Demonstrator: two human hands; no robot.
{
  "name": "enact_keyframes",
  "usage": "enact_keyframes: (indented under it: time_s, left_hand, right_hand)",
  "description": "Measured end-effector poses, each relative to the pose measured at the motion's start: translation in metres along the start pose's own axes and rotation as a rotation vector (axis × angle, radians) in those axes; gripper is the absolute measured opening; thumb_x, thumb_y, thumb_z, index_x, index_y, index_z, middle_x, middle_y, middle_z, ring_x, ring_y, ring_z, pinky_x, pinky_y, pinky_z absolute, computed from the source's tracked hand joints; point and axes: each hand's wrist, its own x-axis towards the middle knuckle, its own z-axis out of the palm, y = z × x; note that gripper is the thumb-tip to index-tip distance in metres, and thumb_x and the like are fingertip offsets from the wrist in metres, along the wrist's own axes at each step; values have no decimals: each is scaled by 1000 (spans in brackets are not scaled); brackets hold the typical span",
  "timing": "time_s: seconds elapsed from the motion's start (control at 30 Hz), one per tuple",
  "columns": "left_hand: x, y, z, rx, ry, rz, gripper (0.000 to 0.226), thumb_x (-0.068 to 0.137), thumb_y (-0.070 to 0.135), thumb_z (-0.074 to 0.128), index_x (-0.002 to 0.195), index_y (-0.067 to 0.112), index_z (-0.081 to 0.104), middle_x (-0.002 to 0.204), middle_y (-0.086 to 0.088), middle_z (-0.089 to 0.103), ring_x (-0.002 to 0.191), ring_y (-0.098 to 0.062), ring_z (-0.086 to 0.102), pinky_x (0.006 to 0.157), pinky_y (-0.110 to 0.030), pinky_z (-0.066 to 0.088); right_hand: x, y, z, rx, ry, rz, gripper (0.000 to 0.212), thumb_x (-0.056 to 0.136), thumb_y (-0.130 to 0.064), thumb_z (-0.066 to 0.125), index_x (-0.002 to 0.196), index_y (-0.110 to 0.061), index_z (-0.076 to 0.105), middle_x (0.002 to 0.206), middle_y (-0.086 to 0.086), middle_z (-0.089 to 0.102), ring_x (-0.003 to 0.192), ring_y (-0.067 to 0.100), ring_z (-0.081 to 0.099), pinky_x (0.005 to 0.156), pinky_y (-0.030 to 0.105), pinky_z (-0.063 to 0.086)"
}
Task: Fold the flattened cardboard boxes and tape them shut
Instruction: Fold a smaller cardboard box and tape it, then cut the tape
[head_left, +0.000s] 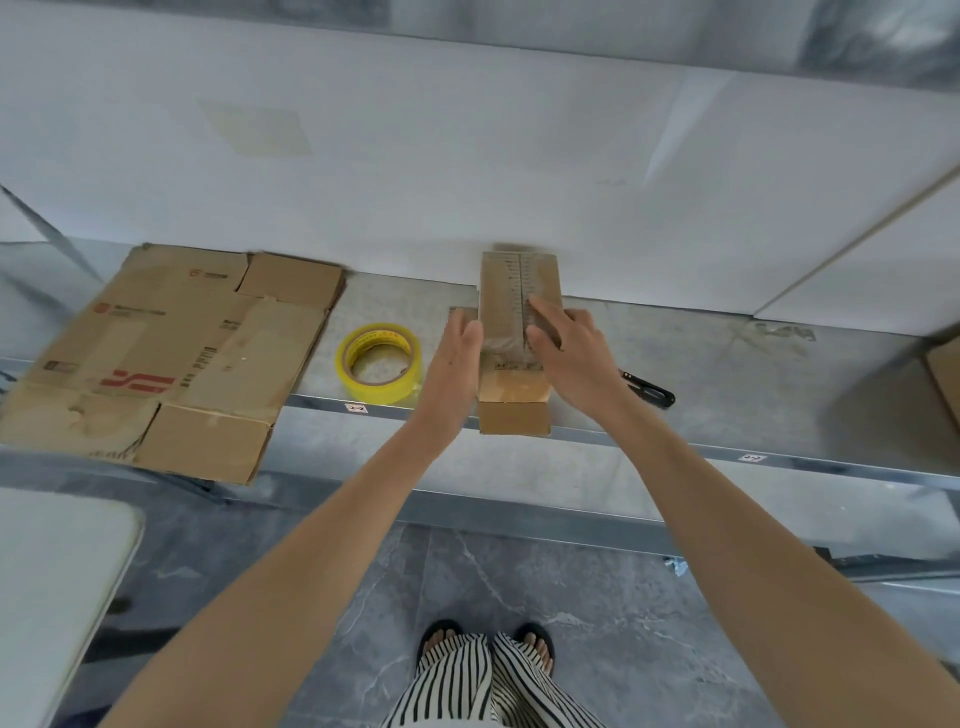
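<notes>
While our flat left hand (457, 358) and right hand (566, 353) pressed the narrow brown cardboard box (506, 283), the yellow tape roll (347, 359) lay left of it.

A long grey steel workbench (727, 364) stands against a plain white panelled wall (415, 182), with grey marble-patterned floor tiles (519, 587) below and a white rounded tabletop (52, 597) near left.

The left arm (322, 535) and right arm (727, 519) are stretching forward, the left hand (457, 358) standing on edge with straight fingers together, the right hand (569, 353) lying palm down, fingers spread.
</notes>
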Motion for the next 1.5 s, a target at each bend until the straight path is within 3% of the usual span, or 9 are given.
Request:
enact_keyframes:
  time_s: [0.07, 0.27, 0.4, 0.53, 0.67, 0.77, 1.0, 1.23, 1.5]
  left_hand:
    - [1, 1, 20, -76, 13, -2, 45, 91, 38, 35, 127, 14, 44, 123, -5, 55, 113, -16, 54, 98, -36, 45]
    - [4, -8, 31, -112, 74, -14, 27, 102, 17, 33, 123, 34, 28, 110, 22, 45, 100, 8, 49, 74, 1, 37]
    - [3, -13, 21, 113, 46, 46, 40, 102, 31, 35, 141, 29, 27, 125, 12, 53, 109, -3, 55, 90, -16, 45]
    - [6, -15, 14, 273, 12, 57, 50, 102, 30, 34, 150, 28, 19, 145, 0, 43, 127, -17, 46, 105, -31, 38]
    - [12, -12, 12, -12, 83, -45, 50, 93, 23, 53, 141, 25, 43, 112, 12, 62, 101, -8, 56, 91, -24, 45]
    - [20, -12, 1, 71, 56, -46, 48, 91, 26, 56, 138, 23, 48, 109, 10, 62, 97, -8, 56, 94, -32, 47]
    - [22, -3, -26, 727, -181, 173, 67, 91, 48, 51, 149, 25, 26, 133, -4, 54, 116, -18, 53, 88, -23, 41]
    - [25, -1, -32, 1144, -298, 228, 89, 88, 51, 56, 151, 28, -4, 130, -8, 55, 105, -26, 59, 83, -38, 51]
    - [31, 41, -41, 1388, -387, 328, 87, 84, 55, 57, 151, 25, 11, 146, 7, 41, 121, -19, 50, 93, -34, 43]
  right_hand:
    - [0, 1, 2, 18, 7, 2, 47, 99, -41, 34, 146, -36, 30, 137, 9, 36, 122, 31, 39, 105, 47, 36]
    - [-2, 5, 7, 64, 0, -25, 46, 101, -38, 29, 147, -37, 26, 141, 6, 31, 126, 29, 32, 109, 42, 27]
    - [-2, 8, 10, 107, -12, -31, 47, 102, -39, 26, 148, -35, 24, 148, 3, 30, 133, 25, 25, 109, 36, 18]
    - [-1, 7, 17, 334, 33, -40, 43, 103, -30, 30, 145, -27, 35, 147, 0, 35, 131, 18, 35, 110, 34, 30]
    - [0, 9, 5, 543, -50, 21, 40, 103, -17, 33, 141, -22, 44, 142, -3, 42, 125, 12, 44, 107, 31, 38]
    - [-1, 9, -14, 704, -180, 91, 39, 103, -12, 33, 140, -17, 45, 139, 0, 47, 120, 14, 48, 103, 31, 43]
    - [1, 27, -21, -251, -165, -261, 67, 92, -59, 41, 149, -39, 13, 154, -14, 22, 126, 16, 43, 94, 35, 40]
    - [2, 28, -27, -499, -141, -351, 83, 88, -51, 57, 150, -37, 4, 155, -9, 22, 119, 21, 51, 89, 35, 45]
    - [25, 6, -69, -590, -450, -281, 93, 84, -34, 69, 149, -42, 4, 141, 1, 47, 104, 16, 52, 90, 33, 43]
